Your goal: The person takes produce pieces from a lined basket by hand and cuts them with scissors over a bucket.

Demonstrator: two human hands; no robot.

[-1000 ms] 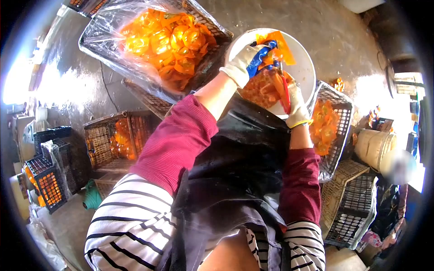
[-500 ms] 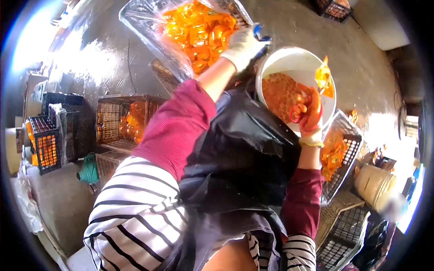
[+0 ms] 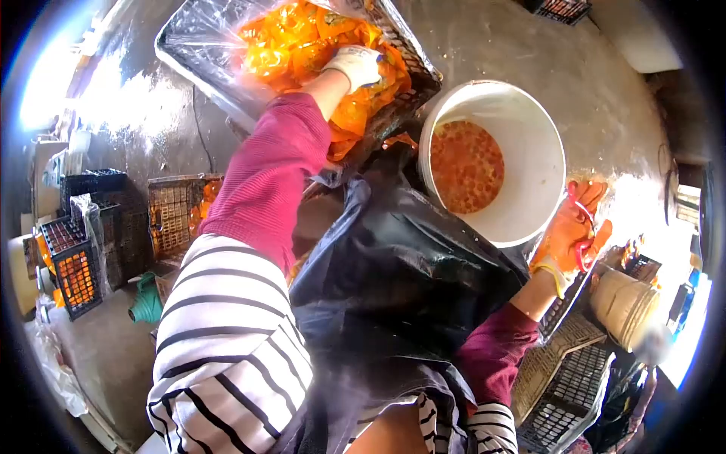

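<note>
Inside the plastic-lined crate (image 3: 420, 57), my left hand (image 3: 357, 66) in a white glove is down among glossy orange packets (image 3: 283, 49). Its fingertips are hidden there, so whether they grip a packet is unclear. My right hand (image 3: 558, 240), in an orange glove, holds scissors with red loop handles (image 3: 582, 256); their blades do not show clearly. This hand is just outside the right rim of a white bucket (image 3: 529, 144). At the bucket's bottom lies an orange-red mass of small round pieces (image 3: 465, 166).
A black apron (image 3: 386, 280) covers my front. Below my right hand stand more crates (image 3: 563, 393) and a pale stack of buckets (image 3: 624, 306). To the left are a crate with orange contents (image 3: 170, 216), black crates (image 3: 72, 265) and a green object (image 3: 145, 299).
My left hand has moved left, into the packets. My right hand has gone from over the bucket to outside its right rim. The orange wrapper seen above the bucket's right side is gone from there.
</note>
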